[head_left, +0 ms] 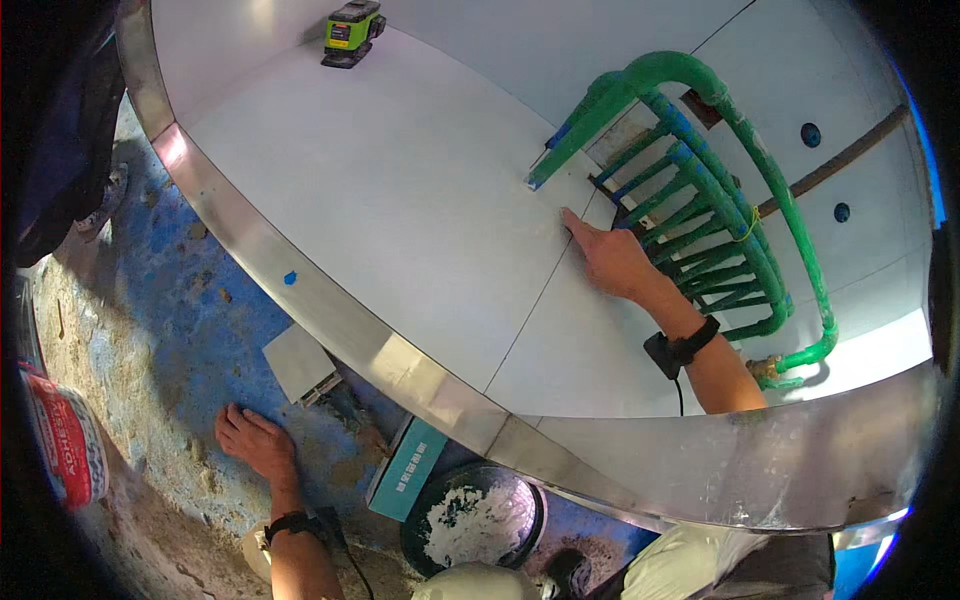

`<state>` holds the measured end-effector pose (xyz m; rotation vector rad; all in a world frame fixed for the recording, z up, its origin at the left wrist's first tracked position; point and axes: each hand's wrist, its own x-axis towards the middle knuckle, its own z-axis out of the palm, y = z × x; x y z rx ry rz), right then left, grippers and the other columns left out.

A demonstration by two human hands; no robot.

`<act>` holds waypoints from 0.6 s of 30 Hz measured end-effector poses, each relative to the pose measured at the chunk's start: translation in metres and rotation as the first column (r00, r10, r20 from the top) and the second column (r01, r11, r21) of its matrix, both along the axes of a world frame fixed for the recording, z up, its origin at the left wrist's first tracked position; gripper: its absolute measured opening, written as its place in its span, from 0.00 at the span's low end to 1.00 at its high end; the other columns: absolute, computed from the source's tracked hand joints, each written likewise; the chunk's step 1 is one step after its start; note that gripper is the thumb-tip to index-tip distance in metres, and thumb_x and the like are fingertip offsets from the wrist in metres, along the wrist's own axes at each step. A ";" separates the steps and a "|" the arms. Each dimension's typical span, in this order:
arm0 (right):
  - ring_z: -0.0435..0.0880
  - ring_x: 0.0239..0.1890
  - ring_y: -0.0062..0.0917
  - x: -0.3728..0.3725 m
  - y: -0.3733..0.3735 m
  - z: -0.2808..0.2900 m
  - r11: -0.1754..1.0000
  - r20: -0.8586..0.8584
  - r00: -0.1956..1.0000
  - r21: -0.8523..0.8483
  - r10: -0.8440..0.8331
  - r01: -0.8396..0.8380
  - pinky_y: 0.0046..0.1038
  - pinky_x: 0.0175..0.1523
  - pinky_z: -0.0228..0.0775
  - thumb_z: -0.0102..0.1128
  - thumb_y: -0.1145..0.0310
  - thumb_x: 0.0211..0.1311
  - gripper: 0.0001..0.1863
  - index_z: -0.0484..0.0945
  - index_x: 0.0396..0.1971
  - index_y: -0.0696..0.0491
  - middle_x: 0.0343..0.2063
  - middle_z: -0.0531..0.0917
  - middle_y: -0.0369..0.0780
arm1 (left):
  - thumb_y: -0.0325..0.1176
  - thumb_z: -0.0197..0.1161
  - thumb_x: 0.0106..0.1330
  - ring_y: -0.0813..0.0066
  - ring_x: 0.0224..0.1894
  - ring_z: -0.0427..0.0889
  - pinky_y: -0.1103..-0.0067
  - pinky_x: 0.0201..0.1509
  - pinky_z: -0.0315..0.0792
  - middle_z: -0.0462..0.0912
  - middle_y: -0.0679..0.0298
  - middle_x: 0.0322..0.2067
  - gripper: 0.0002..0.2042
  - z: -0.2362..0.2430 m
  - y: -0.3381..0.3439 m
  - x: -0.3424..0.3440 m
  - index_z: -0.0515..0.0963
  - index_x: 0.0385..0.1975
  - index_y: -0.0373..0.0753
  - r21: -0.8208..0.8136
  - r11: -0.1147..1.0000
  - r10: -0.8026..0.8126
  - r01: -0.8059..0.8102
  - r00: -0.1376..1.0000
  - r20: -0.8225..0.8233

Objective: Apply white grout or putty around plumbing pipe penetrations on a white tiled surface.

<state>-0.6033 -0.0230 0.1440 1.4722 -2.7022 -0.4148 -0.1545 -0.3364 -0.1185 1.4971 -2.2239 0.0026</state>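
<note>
My right hand (pixel 605 255) rests on white panelling (pixel 390 200) beside a dark seam, its index finger stretched out to the surface and the others partly curled, holding nothing. Just right of it stand green pipes (pixel 715 225) in a ladder-like bank. My left hand (pixel 255 440) lies on the blotchy blue floor (pixel 215 300) outside the metal rim (pixel 400 370), fingers apart and slightly bent. Near it are a white tile piece (pixel 296 362) and a teal box (pixel 405 470). Both wrists wear black bands with cables.
A green-and-black tool (pixel 350 35) sits in the upper corner of the panelled recess. A red-and-white bucket (pixel 70 445) is at far left. A dark round tub (pixel 470 515) with white powdery residue sits below the rim, beside my light-clothed legs (pixel 680 565).
</note>
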 end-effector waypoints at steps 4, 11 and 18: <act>0.85 0.31 0.46 0.006 0.014 0.002 0.998 -0.012 1.000 0.057 0.017 -0.016 0.43 0.37 0.77 0.58 0.79 0.49 0.44 0.58 0.72 0.57 0.34 0.86 0.52 | 0.37 0.43 0.78 0.46 0.64 0.67 0.54 0.68 0.60 0.72 0.46 0.59 0.18 -0.003 0.001 0.000 0.73 0.55 0.31 0.000 1.000 0.007 -0.007 1.000 0.008; 0.86 0.32 0.43 0.011 0.011 0.000 0.995 0.039 0.999 0.098 0.022 -0.026 0.40 0.37 0.78 0.57 0.78 0.50 0.43 0.59 0.72 0.57 0.45 0.86 0.50 | 0.38 0.43 0.79 0.47 0.63 0.68 0.54 0.67 0.61 0.72 0.46 0.59 0.19 -0.007 -0.004 0.004 0.73 0.56 0.31 -0.047 0.999 -0.002 0.002 1.000 0.006; 0.86 0.32 0.44 -0.010 0.015 0.004 0.998 -0.035 0.998 0.030 0.061 -0.059 0.40 0.40 0.78 0.56 0.79 0.51 0.44 0.58 0.73 0.56 0.50 0.84 0.50 | 0.38 0.41 0.79 0.47 0.62 0.69 0.54 0.66 0.61 0.72 0.46 0.58 0.19 -0.017 -0.003 -0.001 0.73 0.55 0.30 -0.047 0.999 -0.008 0.008 1.000 -0.008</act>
